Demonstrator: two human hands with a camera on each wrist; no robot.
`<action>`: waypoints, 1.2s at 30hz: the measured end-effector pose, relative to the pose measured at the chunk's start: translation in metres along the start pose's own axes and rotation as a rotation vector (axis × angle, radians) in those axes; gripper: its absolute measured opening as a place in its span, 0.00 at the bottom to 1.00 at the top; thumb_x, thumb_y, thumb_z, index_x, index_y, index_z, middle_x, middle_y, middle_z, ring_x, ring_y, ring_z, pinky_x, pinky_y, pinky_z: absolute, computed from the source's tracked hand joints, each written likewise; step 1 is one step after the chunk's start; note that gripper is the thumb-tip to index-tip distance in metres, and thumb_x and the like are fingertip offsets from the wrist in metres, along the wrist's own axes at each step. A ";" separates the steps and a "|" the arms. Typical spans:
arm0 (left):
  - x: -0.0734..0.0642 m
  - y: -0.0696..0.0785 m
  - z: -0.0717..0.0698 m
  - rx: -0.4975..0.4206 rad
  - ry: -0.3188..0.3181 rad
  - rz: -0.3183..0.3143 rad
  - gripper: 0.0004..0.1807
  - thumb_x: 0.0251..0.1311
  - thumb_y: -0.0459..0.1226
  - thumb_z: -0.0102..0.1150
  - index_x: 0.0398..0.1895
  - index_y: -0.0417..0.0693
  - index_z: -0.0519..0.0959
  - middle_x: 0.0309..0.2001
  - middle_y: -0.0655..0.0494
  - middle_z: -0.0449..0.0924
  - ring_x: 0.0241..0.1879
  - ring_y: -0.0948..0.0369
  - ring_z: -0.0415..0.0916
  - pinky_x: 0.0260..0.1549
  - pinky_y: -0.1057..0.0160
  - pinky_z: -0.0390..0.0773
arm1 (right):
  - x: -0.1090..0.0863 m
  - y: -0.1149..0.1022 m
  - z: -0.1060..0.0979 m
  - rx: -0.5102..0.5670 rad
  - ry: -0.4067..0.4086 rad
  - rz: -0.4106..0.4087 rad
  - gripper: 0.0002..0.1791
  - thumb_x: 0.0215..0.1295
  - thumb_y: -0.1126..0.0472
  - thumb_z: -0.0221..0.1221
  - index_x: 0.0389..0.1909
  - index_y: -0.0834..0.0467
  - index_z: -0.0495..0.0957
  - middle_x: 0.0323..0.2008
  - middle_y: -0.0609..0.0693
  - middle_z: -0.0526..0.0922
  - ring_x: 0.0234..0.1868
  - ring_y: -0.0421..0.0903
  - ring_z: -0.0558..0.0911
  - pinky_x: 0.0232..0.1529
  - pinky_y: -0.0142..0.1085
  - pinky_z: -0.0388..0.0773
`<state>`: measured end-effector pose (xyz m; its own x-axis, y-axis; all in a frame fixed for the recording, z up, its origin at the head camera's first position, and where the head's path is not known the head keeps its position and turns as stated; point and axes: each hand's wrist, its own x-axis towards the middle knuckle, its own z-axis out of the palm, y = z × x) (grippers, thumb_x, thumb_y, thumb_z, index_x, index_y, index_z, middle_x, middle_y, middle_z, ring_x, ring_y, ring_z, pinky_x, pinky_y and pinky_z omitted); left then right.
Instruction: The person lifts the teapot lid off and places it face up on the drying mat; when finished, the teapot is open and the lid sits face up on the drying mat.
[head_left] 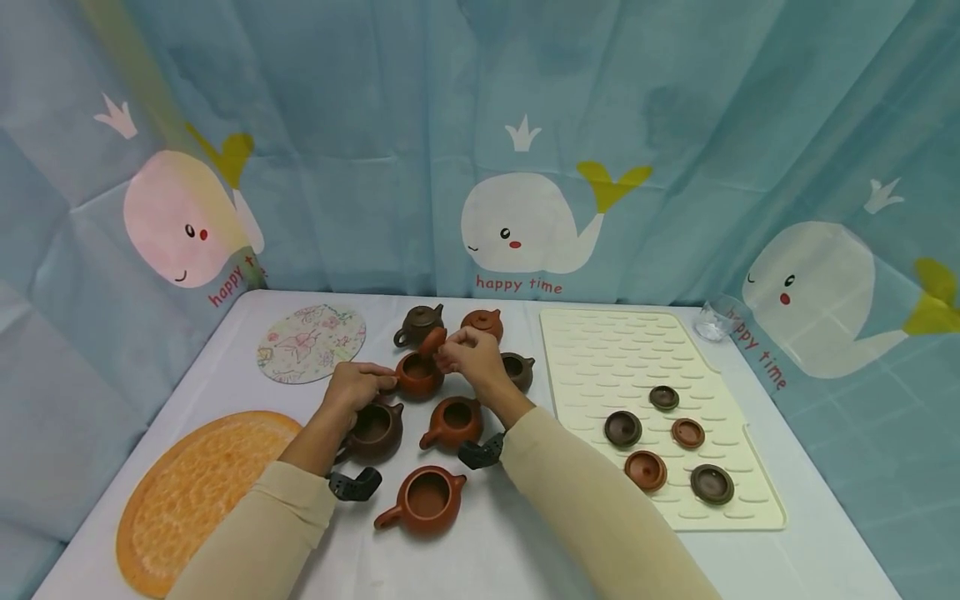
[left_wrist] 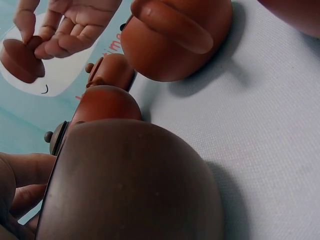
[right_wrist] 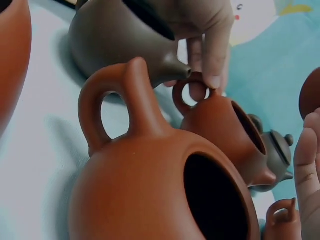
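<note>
My left hand (head_left: pixel 352 388) pinches the handle of a lidless reddish-brown teapot (head_left: pixel 422 387); the right wrist view shows its fingertips at the handle loop (right_wrist: pixel 179 97). My right hand (head_left: pixel 472 357) holds a small round reddish-brown lid (head_left: pixel 432 342) tilted above that teapot's opening. In the left wrist view, the fingertips grip the knob of this lid (left_wrist: pixel 22 61). Under my left wrist stands a dark brown lidless teapot (head_left: pixel 377 435). An open reddish teapot (head_left: pixel 456 423) sits near my right wrist, and a dark open one (head_left: pixel 517 372) is partly hidden behind the right hand.
Behind stand a dark lidded teapot (head_left: pixel 422 318) and a reddish lidded one (head_left: pixel 483 322). Nearest me is another open reddish teapot (head_left: pixel 427 502). Several lids, one a dark lid (head_left: pixel 622 428), lie on a cream mat (head_left: pixel 600 350). Left are round mats (head_left: pixel 202 492); a clear cup (head_left: pixel 711 323) stands back right.
</note>
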<state>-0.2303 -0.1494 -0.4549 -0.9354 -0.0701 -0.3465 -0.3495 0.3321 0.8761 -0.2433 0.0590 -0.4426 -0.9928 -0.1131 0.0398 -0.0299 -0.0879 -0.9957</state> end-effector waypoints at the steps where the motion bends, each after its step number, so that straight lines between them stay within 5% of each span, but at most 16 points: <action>1: 0.000 0.000 0.000 0.002 0.000 -0.003 0.11 0.60 0.32 0.62 0.45 0.37 0.84 0.38 0.46 0.80 0.35 0.53 0.75 0.39 0.55 0.69 | 0.000 0.000 -0.001 0.028 -0.001 0.010 0.04 0.62 0.68 0.57 0.33 0.66 0.75 0.30 0.61 0.82 0.29 0.52 0.82 0.34 0.41 0.81; 9: 0.001 -0.003 0.001 0.008 0.012 0.026 0.11 0.59 0.31 0.62 0.44 0.37 0.84 0.38 0.46 0.80 0.34 0.54 0.76 0.38 0.54 0.72 | -0.006 -0.005 -0.007 0.224 -0.079 0.035 0.26 0.63 0.73 0.51 0.63 0.58 0.70 0.28 0.59 0.79 0.25 0.48 0.81 0.30 0.37 0.79; 19: -0.001 -0.003 0.002 0.018 0.014 0.023 0.11 0.59 0.32 0.63 0.44 0.37 0.84 0.40 0.45 0.80 0.38 0.52 0.74 0.40 0.55 0.70 | -0.017 -0.020 -0.016 0.430 -0.204 0.026 0.21 0.69 0.59 0.49 0.61 0.59 0.66 0.35 0.54 0.77 0.26 0.46 0.74 0.30 0.35 0.74; 25: -0.001 -0.002 0.003 0.011 0.010 0.015 0.11 0.60 0.31 0.62 0.45 0.37 0.84 0.41 0.45 0.79 0.36 0.53 0.75 0.40 0.55 0.71 | -0.022 -0.031 -0.025 0.402 -0.225 -0.035 0.21 0.69 0.59 0.56 0.56 0.63 0.62 0.42 0.57 0.76 0.28 0.47 0.75 0.29 0.35 0.73; 36: -0.002 0.000 0.001 0.015 0.013 0.021 0.11 0.60 0.31 0.62 0.45 0.37 0.84 0.41 0.45 0.80 0.37 0.52 0.76 0.39 0.56 0.72 | -0.037 -0.056 -0.055 0.255 -0.264 -0.034 0.33 0.62 0.69 0.61 0.66 0.71 0.60 0.51 0.63 0.75 0.40 0.51 0.78 0.40 0.36 0.76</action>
<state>-0.2288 -0.1483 -0.4546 -0.9431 -0.0748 -0.3238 -0.3290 0.3479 0.8779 -0.2113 0.1221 -0.3931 -0.9265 -0.3546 0.1260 0.0005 -0.3361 -0.9418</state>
